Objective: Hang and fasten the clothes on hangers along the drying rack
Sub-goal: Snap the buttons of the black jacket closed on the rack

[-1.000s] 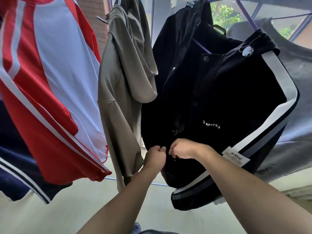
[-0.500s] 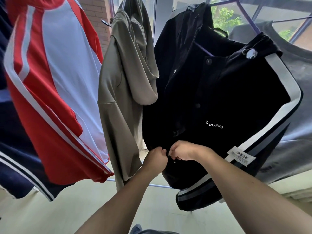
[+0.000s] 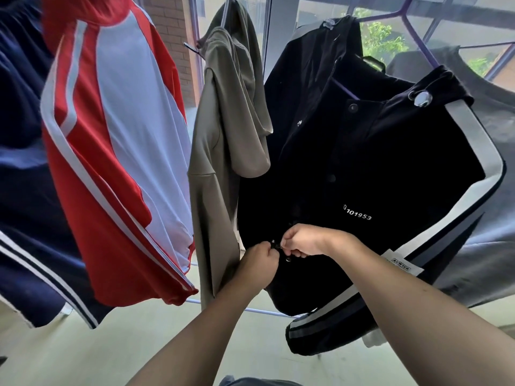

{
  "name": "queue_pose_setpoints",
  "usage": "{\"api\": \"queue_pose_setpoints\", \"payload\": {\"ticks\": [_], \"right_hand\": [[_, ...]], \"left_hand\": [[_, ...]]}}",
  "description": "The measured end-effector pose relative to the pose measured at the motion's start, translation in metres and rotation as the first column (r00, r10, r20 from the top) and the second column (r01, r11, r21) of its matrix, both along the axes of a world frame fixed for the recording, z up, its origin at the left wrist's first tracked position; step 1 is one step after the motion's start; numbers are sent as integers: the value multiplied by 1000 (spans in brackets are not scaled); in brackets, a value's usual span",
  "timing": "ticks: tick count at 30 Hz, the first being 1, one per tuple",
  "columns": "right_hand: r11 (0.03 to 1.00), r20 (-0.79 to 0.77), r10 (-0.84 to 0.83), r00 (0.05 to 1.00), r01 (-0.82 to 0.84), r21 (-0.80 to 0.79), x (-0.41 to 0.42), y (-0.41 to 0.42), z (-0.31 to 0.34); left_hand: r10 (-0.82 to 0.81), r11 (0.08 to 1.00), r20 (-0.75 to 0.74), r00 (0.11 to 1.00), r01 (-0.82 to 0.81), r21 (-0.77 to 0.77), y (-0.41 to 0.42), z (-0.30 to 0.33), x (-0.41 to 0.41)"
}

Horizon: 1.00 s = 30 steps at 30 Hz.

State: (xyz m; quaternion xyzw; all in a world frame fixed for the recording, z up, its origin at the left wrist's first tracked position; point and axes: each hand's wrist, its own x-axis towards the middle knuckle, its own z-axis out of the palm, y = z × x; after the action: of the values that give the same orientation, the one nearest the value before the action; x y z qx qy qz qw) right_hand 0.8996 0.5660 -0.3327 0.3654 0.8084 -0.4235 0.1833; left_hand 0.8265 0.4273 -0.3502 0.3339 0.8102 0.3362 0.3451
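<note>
A black jacket (image 3: 376,168) with grey-white sleeve stripes and the print 101953 hangs on a purple hanger (image 3: 344,89) from the rack. My left hand (image 3: 260,260) pinches the left front edge low down. My right hand (image 3: 302,242) pinches the right front edge beside it. The two hands almost touch, and a small metal snap (image 3: 274,244) shows between the fingers. Upper snaps on the jacket front look shut.
An olive hooded top (image 3: 223,151) hangs just left of the black jacket, touching my left forearm. Further left hang a red and white jacket (image 3: 117,151) and a navy garment (image 3: 25,190). A grey shirt (image 3: 493,246) hangs behind on the right. A purple rack bar (image 3: 259,310) runs low.
Both hands have stayed on the lower front of the black jacket, the fingers working closer around the snap. The view has shifted slightly.
</note>
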Motion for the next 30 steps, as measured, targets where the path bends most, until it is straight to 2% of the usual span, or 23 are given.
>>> {"api": "queue_pose_setpoints", "payload": {"ticks": [6, 14, 18, 25, 28, 30], "right_hand": [[999, 60, 52, 997, -51, -20, -3, 3, 11], [997, 25, 61, 998, -60, -50, -1, 7, 14], [997, 2, 41, 999, -40, -59, 0, 5, 11], [998, -68, -63, 996, 64, 16, -3, 4, 8], [999, -98, -32, 995, 35, 29, -7, 4, 14], [1000, -85, -6, 996, 7, 14, -5, 4, 15]], "left_hand": [[44, 992, -46, 998, -38, 118, 0, 0, 0], [92, 984, 127, 988, -110, 138, 10, -10, -3], [185, 956, 256, 949, -234, 179, 7, -10, 1], [240, 923, 210, 948, -289, 254, 6, -12, 6], [257, 917, 354, 899, -342, 204, 12, -10, -2], [215, 944, 439, 873, -301, 135, 15, -10, -6]]}}
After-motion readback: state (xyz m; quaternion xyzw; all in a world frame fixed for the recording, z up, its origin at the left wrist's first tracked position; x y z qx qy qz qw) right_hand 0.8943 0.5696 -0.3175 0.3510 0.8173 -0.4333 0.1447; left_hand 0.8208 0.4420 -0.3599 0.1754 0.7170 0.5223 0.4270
